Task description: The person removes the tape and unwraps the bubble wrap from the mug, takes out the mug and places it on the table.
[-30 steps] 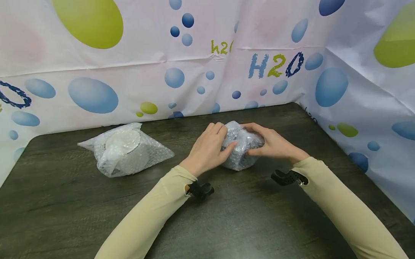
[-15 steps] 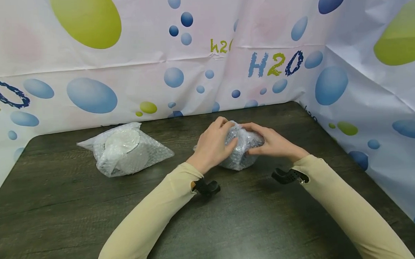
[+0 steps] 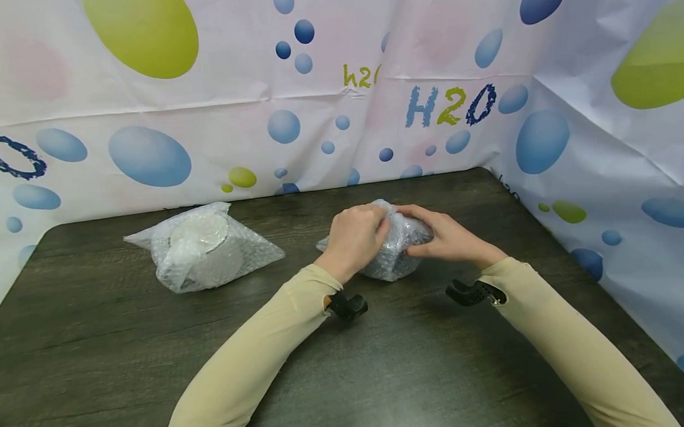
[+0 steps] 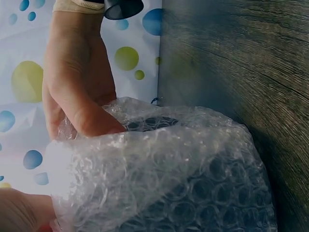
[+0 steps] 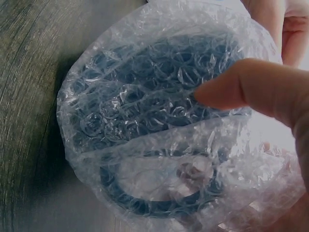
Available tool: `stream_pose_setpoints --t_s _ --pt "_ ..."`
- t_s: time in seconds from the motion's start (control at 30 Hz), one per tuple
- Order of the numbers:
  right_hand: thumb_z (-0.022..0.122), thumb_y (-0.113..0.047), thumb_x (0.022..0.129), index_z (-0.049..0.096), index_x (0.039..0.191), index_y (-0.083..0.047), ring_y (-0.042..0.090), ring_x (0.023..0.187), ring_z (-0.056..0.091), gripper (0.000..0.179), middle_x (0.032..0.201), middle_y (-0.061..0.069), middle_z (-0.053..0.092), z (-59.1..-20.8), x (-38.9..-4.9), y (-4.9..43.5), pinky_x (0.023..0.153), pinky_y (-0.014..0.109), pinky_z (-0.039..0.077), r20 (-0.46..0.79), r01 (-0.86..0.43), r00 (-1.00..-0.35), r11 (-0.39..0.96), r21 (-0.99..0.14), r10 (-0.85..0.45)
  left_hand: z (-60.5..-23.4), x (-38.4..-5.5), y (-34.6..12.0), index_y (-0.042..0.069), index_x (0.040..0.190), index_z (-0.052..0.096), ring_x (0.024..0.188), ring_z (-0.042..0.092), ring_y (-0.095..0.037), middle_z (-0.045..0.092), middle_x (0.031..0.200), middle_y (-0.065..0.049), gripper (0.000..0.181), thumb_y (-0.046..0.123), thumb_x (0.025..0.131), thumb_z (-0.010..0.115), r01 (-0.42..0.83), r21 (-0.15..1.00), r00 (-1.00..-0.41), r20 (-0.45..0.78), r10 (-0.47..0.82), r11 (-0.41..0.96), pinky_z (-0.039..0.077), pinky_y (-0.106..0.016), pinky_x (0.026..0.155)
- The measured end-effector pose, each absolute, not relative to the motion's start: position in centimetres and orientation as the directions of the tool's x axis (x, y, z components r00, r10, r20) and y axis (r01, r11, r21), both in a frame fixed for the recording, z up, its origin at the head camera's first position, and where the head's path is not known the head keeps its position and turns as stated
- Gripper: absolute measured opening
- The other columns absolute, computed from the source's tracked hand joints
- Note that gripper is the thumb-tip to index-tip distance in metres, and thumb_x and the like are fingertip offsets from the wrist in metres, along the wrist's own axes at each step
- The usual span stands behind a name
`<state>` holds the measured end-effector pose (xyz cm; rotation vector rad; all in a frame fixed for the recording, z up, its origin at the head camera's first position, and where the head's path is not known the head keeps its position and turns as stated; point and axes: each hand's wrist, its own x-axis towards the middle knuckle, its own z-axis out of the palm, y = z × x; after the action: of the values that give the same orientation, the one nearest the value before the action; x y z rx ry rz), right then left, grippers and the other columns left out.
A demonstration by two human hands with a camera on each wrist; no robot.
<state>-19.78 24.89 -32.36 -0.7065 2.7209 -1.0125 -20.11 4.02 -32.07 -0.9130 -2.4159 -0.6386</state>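
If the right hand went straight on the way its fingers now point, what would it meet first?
The bubble-wrapped bundle, which the right hand is gripping. Beyond it, roughly in that line, seems to be the left hand, though depth is unclear.

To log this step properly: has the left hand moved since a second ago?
Yes. In the head view, the left hand has shifted rightward, and its gap to the table's far right corner has narrowed.

Your table: dark, wood-grained top. On it, a bubble-wrapped bundle toward your left; well apart, to its right, a second wrapped bundle.
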Motion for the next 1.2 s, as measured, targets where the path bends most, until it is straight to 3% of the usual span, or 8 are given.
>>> stream_pose_setpoints --t_s 0.3,0.63,1.0,1.2 --pt "0.069 -0.013 0.085 0.036 0.147 -0.011 0.029 0.111 0.054 0.071 0.141 0.016 0.047 -32.3 -19.9 24.7 0.085 0.045 0.048 0.024 -0.375 -0.878 0.657 -0.654 -0.478 -32.0 -20.3 3.9 0.007 0.08 0.073 0.054 0.062 -0.019 0.07 0.069 -0.006 0.018 0.013 0.093 0.062 0.695 0.294 -0.668 0.603 0.437 0.657 0.049 -0.032 0.049" --pt "0.07 -0.013 0.086 0.034 0.148 -0.01 0.03 0.112 0.054 0.072 0.139 0.017 0.049 -32.3 -19.9 24.7 0.086 0.047 0.046 0.022 -0.379 -0.879 0.672 -0.636 -0.476 -31.4 -20.6 3.7 0.004 0.103 0.075 0.063 0.068 -0.02 0.075 0.091 -0.009 0.019 0.014 0.093 0.062 0.667 0.334 -0.692 0.609 0.387 0.666 0.053 -0.031 0.052" --pt "0.069 -0.011 0.085 0.032 0.15 -0.014 0.034 0.125 0.048 0.075 0.147 0.018 0.041 -32.4 -20.0 24.8 0.093 0.053 0.044 0.028 -0.39 -0.877 0.677 -0.624 -0.48 -30.8 -20.9 3.3 0.006 0.105 0.074 0.066 0.069 -0.021 0.075 0.093 -0.008 0.02 0.018 0.095 0.061 0.63 0.308 -0.716 0.586 0.379 0.712 0.053 -0.031 0.052" --pt "0.069 -0.009 0.086 0.028 0.152 -0.015 0.032 0.125 0.046 0.079 0.154 0.017 0.031 -32.7 -19.8 25.0 0.088 0.045 0.042 0.036 -0.416 -0.865 0.675 -0.61 -0.5 -30.6 -21.1 2.9 0.006 0.098 0.074 0.061 0.067 -0.021 0.074 0.087 -0.008 0.021 0.023 0.094 0.062 0.585 0.302 -0.745 0.567 0.352 0.753 0.053 -0.032 0.051"
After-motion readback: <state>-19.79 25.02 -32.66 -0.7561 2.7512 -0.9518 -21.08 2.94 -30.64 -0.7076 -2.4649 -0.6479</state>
